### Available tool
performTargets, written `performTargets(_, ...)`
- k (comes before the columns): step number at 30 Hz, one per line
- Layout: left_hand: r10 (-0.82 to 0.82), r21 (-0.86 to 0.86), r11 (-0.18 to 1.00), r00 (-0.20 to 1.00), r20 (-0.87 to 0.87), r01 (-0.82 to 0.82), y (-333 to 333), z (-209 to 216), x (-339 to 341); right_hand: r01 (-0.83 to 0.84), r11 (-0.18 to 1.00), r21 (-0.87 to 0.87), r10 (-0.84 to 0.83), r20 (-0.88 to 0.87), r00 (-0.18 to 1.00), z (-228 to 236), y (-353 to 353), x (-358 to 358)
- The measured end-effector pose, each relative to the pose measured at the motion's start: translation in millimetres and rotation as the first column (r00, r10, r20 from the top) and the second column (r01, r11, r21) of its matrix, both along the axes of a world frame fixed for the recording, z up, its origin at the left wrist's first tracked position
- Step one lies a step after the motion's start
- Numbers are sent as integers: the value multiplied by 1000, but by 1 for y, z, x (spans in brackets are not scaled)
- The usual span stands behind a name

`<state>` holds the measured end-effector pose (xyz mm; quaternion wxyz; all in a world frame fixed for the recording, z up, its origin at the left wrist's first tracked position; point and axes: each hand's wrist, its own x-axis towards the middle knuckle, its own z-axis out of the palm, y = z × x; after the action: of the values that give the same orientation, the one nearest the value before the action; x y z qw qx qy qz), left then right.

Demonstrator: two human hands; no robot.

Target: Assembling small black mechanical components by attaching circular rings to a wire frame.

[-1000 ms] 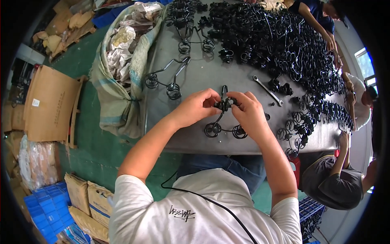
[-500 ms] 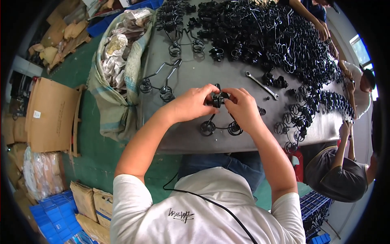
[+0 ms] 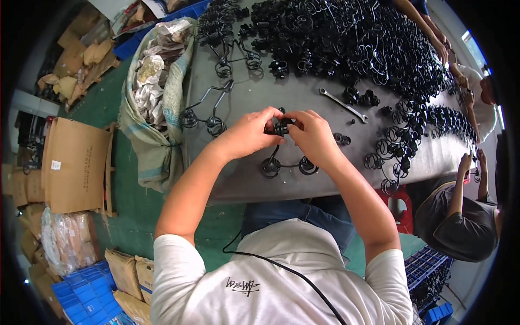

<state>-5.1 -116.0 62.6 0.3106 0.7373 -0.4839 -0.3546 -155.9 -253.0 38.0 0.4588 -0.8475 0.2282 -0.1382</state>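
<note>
My left hand and my right hand meet over the near part of the table. Between their fingertips is a small black fitting, partly hidden by the fingers. Both hands are closed on it. Just below them lies a black double-coil wire spring, one leg running up toward the fitting; whether the two are joined I cannot tell. A short black ribbed part rests to the right of my right hand. Beyond it is an open-ended wrench with a ring at its other end.
Another wire spring lies at left, near a sack stuffed with crumpled paper. A large heap of black springs and fittings covers the table's far side. More coils are piled at right. Co-workers' arms reach in along the right edge.
The view has shifted slightly, so the table contents sit a little further left. Both hands keep hold of the black fitting, with small finger movements. A co-worker's hands at right have moved.
</note>
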Motion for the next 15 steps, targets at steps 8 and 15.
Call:
performTargets(8,31,-38,999,1000,2,-31,-3,-1,-9,40,999,-31,-37,82,996,-2,8,-9)
performTargets(15,84,-21,996,996,-17,-84,0,-7,-9,-52,842,536,-85,227,970,6,-3,-41)
